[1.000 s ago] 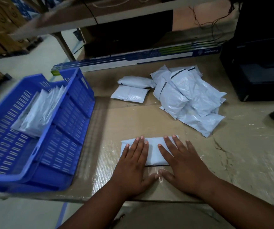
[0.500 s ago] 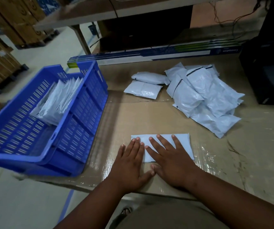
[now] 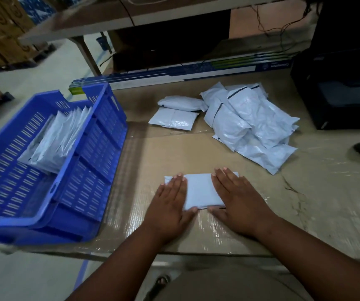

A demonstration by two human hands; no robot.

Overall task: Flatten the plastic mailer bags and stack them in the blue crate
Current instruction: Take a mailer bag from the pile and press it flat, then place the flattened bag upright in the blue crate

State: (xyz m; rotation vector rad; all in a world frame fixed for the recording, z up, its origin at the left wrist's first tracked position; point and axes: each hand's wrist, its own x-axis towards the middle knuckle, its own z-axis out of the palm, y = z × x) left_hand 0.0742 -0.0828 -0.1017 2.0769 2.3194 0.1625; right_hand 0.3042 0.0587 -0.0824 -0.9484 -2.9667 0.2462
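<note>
Flat mailer bag (image 3: 198,191) is lying on the cardboard-covered tabletop (image 3: 305,203), near the front edge. Left hand (image 3: 170,205) is pressing its left end, fingers straight and together; right hand (image 3: 237,200) is pressing its right end, palm down, fingers extended. Blue crate (image 3: 92,170) is sitting just left, holding flattened bags (image 3: 55,140) leaning upright. Pile of unflattened mailers (image 3: 248,124) is lying behind.

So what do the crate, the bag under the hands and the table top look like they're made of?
Blue crate: moulded rigid plastic, matte, judging by its slotted walls. Mailer bag: thin pale grey plastic film, smooth with a soft sheen. Table top: looks like brown cardboard under clear, glossy wrap or tape, given the streaky glare and wrinkles.
</note>
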